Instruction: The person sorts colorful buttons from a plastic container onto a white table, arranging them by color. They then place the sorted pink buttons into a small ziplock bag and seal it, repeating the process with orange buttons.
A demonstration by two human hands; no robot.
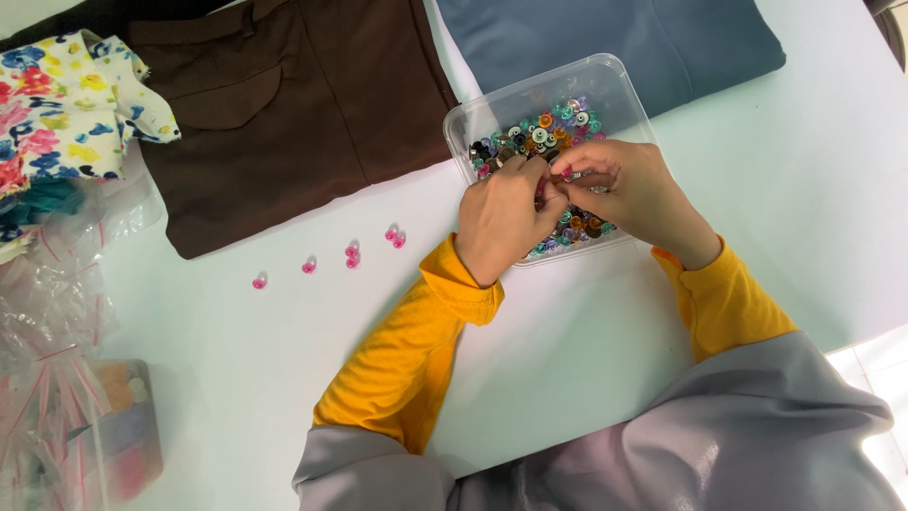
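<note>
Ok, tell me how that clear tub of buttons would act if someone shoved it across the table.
The clear plastic tub looks thin-walled and sits on a smooth white table, so it would probably slide easily. It has no lid, and the small buttons lie loose inside, so a hard shove might spill some. Its low, wide shape seems unlikely to tip.

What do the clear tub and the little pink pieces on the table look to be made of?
Clear tub: thin see-through plastic, glossy; the coloured contents show through its walls. Pink pieces: likely translucent plastic, shiny, with small highlights; too small to be sure. The hands meet over the tub.
</note>
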